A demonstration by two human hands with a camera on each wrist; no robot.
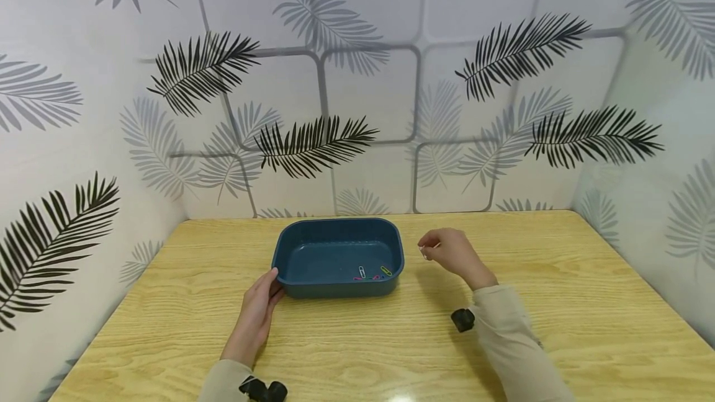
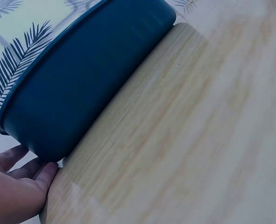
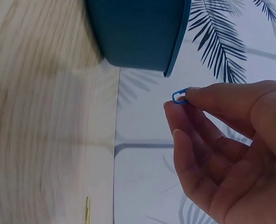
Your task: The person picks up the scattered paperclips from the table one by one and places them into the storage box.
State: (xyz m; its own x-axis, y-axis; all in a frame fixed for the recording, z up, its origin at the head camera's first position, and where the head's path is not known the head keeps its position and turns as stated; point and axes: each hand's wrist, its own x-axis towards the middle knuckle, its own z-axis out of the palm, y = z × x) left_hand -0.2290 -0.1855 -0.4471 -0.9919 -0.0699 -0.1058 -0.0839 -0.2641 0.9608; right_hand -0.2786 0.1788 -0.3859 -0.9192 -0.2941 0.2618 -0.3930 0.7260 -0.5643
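Observation:
A dark blue plastic tub (image 1: 337, 291) with rounded corners sits on the table. My left hand (image 1: 258, 306) grips its front left corner, thumb at the rim and the other fingers low against the wall, as the left wrist view also shows of the hand (image 2: 16, 186). Beyond the tub's right side my right hand (image 1: 454, 254) is raised over the table. Between thumb and index finger it pinches a small blue paper clip (image 3: 175, 98), the other fingers loosely bent. Inside the tub, near its front right, lie a white paper clip (image 1: 362, 272), a yellow paper clip (image 1: 386, 271) and several pink and dark ones.
The wood-grain table (image 1: 357, 334) reaches back to a wall (image 1: 368, 98) patterned with leaves. A thin yellow item (image 3: 87, 210) lies on the table at the bottom of the right wrist view. Black wrist cameras (image 1: 462, 320) sit at both sleeves.

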